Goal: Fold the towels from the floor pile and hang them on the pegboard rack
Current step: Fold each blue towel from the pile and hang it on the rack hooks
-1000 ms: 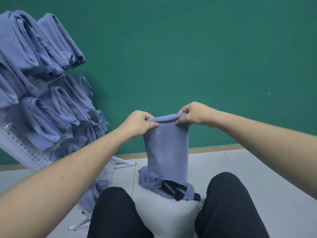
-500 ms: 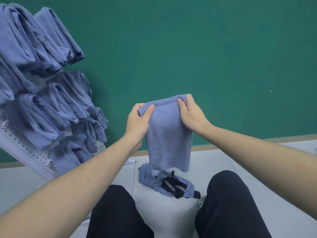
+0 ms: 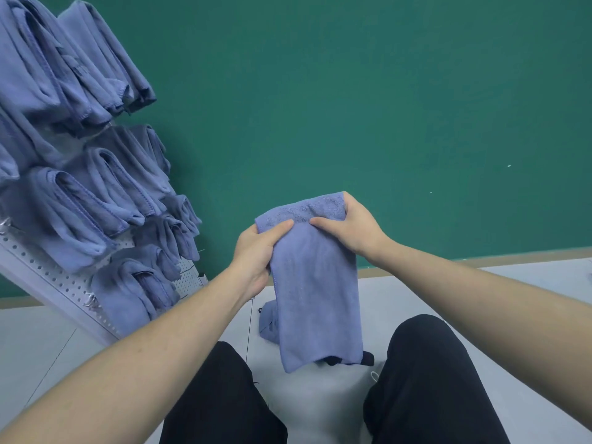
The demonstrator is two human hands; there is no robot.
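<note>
Head view: I see my left hand (image 3: 256, 251) and right hand (image 3: 352, 225) both closed around a folded blue towel (image 3: 315, 293), held above the floor pile (image 3: 269, 322), near the pegboard rack (image 3: 41, 270).

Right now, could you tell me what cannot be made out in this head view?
- Floor pile: mostly hidden behind the held towel, so its count is unclear.
- Pegboard rack: cut off by the left edge.
- Left hand and right hand: fingers behind the towel are hidden.
</note>
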